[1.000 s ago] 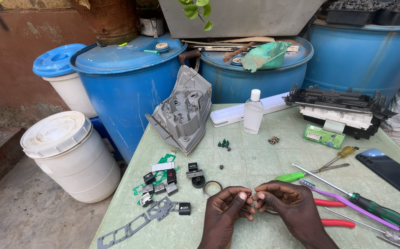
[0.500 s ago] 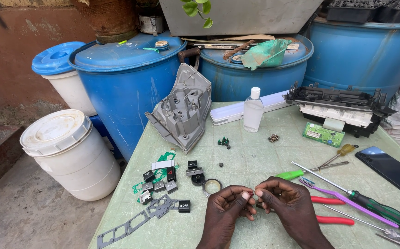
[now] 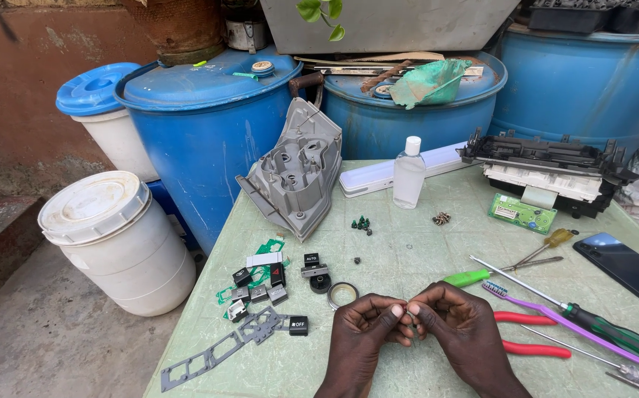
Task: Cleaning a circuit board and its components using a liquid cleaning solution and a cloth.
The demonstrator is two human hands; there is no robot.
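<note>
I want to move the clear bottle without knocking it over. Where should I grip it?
Grip the clear bottle around its flat body, below the white cap. It stands upright, with bare tabletop in front, so come from the near side; the white bar lies close behind.

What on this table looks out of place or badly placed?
The grey plastic housing stands tilted at the table's far left edge, propped against the blue barrel. Small black buttons lie scattered loose near the left edge. Both hands, left hand and right hand, pinch a tiny part between them.
</note>
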